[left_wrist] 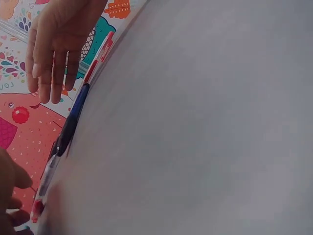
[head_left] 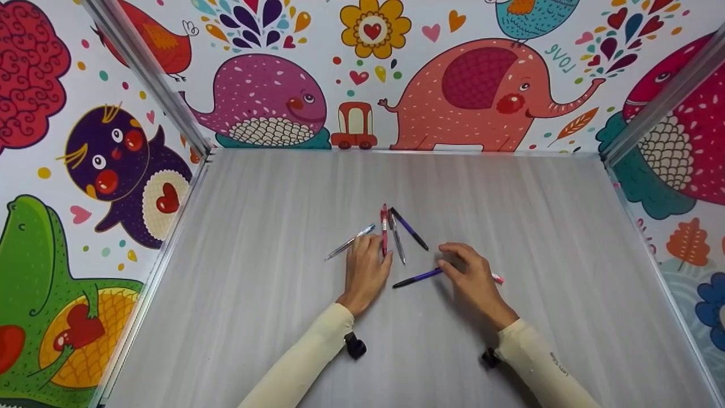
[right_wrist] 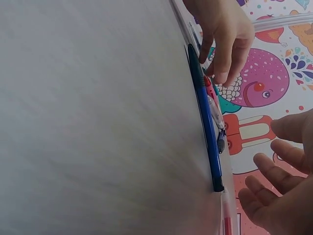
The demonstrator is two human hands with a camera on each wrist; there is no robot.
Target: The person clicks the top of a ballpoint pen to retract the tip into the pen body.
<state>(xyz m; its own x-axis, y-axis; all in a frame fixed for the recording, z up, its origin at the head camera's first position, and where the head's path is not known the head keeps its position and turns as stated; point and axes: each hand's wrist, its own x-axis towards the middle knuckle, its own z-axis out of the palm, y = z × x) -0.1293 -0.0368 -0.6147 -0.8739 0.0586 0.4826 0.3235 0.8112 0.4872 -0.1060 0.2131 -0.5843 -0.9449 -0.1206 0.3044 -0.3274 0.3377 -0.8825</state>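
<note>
My left hand [head_left: 365,273] hangs with loosely bent fingers over the near ends of several pens. Beside its fingers lie a clear pen [head_left: 340,249] with a blue end and a red pen [head_left: 384,218]. A slim clear pen [head_left: 398,241] and a dark blue pen [head_left: 410,231] slant to their right. My right hand [head_left: 473,279], fingers relaxed and apart, hovers over the end of a nearer blue pen [head_left: 418,277]. From behind this hand pokes a red-ended pen [head_left: 498,277]. In the right wrist view nothing sits between the right fingers [right_wrist: 274,169].
The pens lie on a grey wood-grain table [head_left: 272,198]. Panels printed with cartoon animals stand at the back and sides, with metal rails [head_left: 164,79] at the corners. A small black camera [head_left: 355,345] is on the left wrist, another [head_left: 490,358] on the right.
</note>
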